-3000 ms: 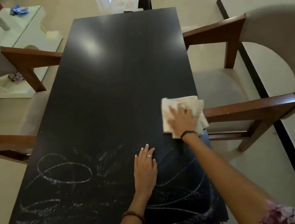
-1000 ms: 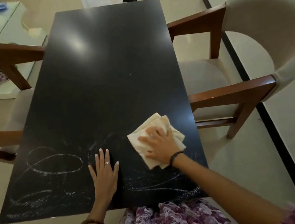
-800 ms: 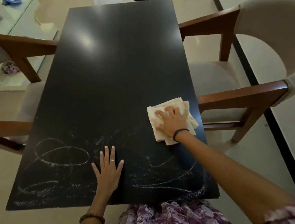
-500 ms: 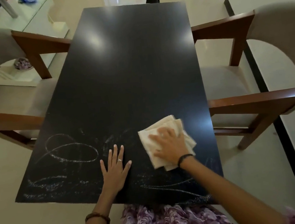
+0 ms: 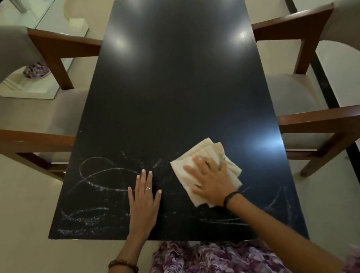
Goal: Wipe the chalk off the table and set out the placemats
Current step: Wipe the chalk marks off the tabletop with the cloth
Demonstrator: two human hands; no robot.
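Cream cloth [image 5: 205, 171] had slid back left from the desk's [image 5: 174, 74] right edge toward the near middle, thinning the chalk scrawl [image 5: 100, 190] there; loops at near left and streaks at near right remained. Right hand [image 5: 211, 182] pressed the cloth with fingers [image 5: 200, 163] spread flat. Left hand [image 5: 144, 196] lay flat, splayed, bracing on the desk. No placemats were in view.

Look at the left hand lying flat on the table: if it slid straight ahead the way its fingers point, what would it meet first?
The left hand points up the table, with the chalk marks just beyond its fingertips. Past them the way looks free to the far edge; the cloth lies off to the right.
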